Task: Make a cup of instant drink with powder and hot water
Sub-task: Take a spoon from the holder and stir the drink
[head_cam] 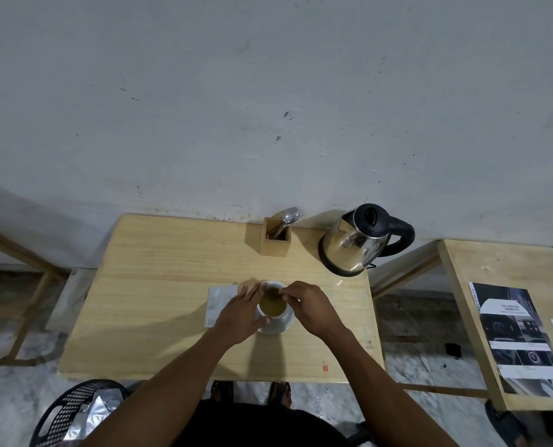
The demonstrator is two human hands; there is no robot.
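Observation:
A white cup (277, 318) stands on a white saucer (285, 327) in the middle of the wooden table (159, 285). It holds a brownish-green drink (272, 306). My left hand (239, 317) wraps the cup's left side, thumb on its near wall and fingers stretched past its far rim. My right hand (310, 308) hovers at the cup's right rim, fingers pinched on a thin pale thing that looks like a spoon handle (285, 296); its lower end is hidden. A silver powder sachet (217, 301) lies flat to the left of the cup, partly under my left hand.
A steel kettle (352, 243) with a black lid and handle stands at the table's back right. A wooden holder (276, 241) with cutlery sits by the wall. A second table with printed sheets (520, 333) is on the right. A black basket (72, 411) stands on the floor at lower left.

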